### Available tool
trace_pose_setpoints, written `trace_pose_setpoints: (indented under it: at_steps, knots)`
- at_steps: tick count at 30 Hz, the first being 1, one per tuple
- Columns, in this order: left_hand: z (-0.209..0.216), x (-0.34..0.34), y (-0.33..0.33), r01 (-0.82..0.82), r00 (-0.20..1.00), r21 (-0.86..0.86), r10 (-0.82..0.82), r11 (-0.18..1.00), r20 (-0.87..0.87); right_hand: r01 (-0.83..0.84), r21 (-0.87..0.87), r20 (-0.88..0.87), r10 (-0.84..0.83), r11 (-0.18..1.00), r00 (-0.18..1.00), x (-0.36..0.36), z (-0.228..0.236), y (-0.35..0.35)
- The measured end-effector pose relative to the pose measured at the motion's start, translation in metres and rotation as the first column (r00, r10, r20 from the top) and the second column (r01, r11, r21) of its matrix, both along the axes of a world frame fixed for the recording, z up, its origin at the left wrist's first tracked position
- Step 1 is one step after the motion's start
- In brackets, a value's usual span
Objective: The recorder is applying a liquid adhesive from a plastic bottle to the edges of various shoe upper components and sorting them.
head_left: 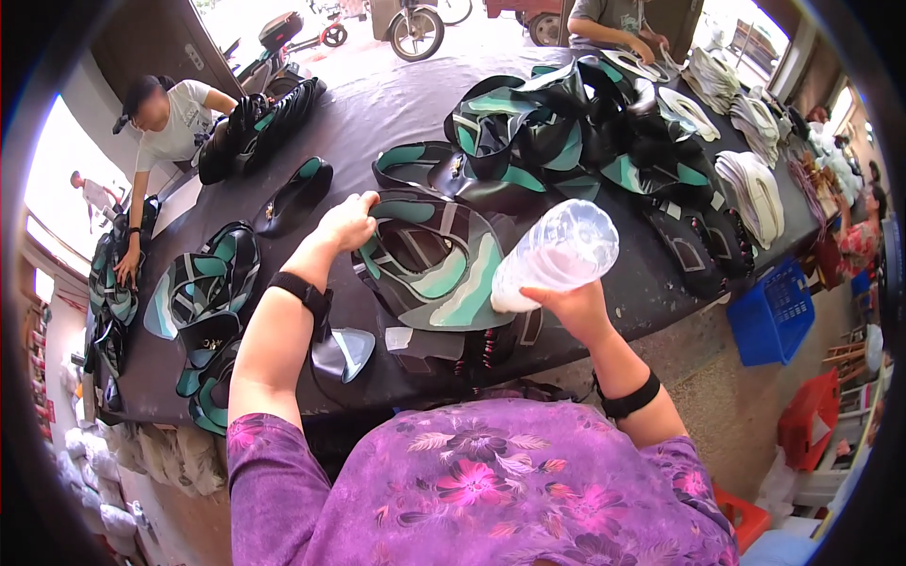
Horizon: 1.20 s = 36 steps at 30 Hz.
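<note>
My left hand (347,223) is closed on the far left edge of a black shoe upper (460,300) with teal lining. A whitish, wet-looking band runs along the lining at the upper's near side. In my right hand (574,307) is a clear plastic bottle (559,247) with white contents, tilted so its lower left end meets the upper's right side. Whether liquid is coming out cannot be seen. Beneath the upper lie dark pieces with red stitching. Another black upper (347,355) rests beside my left forearm.
A dark-covered table (377,104) carries a heap of black uppers (528,123), a smaller pile (209,283) at left, and white bundled pieces (750,193) at right. Two co-workers (175,118) (609,24) stand at its far side. A blue crate (774,316) and a red crate (809,420) sit at right.
</note>
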<state>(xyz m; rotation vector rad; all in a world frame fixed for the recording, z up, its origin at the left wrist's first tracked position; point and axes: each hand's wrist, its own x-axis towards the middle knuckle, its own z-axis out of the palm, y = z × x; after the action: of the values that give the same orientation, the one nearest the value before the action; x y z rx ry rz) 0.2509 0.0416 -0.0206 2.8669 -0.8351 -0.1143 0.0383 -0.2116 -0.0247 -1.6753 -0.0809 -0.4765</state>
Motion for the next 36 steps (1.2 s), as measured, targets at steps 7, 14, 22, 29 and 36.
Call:
trace_pose_setpoints:
  at_steps: [7, 14, 22, 29, 36]
  knots:
    - [0.046, -0.019, 0.0, -0.041, 0.922, -0.077, 0.008, 0.996, -0.387, -0.176, 0.784, 0.128, 0.121, 0.596, 0.984, -0.015, -0.003, -0.027]
    - [0.083, -0.031, 0.002, -0.491, 0.681, -0.369, 0.084, 0.789, -0.727, -0.08, 0.943, 0.147, -0.188, 0.322, 0.971, -0.055, -0.021, -0.138]
    - [0.067, 0.026, -0.076, -0.817, 0.542, -0.541, -0.053, 0.2, -0.839, -0.064, 0.988, 0.117, -0.399, 0.144, 0.909, -0.106, -0.026, -0.184]
    - [0.04, 0.065, -0.148, -0.837, 0.526, -0.53, -0.064, 0.135, -0.848, -0.037, 0.986, 0.107, -0.457, 0.16, 0.883, -0.13, -0.027, -0.191]
    - [0.019, 0.071, -0.143, -0.753, 0.587, -0.44, 0.197, 0.489, -0.785, 0.032, 0.959, 0.081, -0.382, 0.281, 0.921, -0.117, -0.023, -0.175]
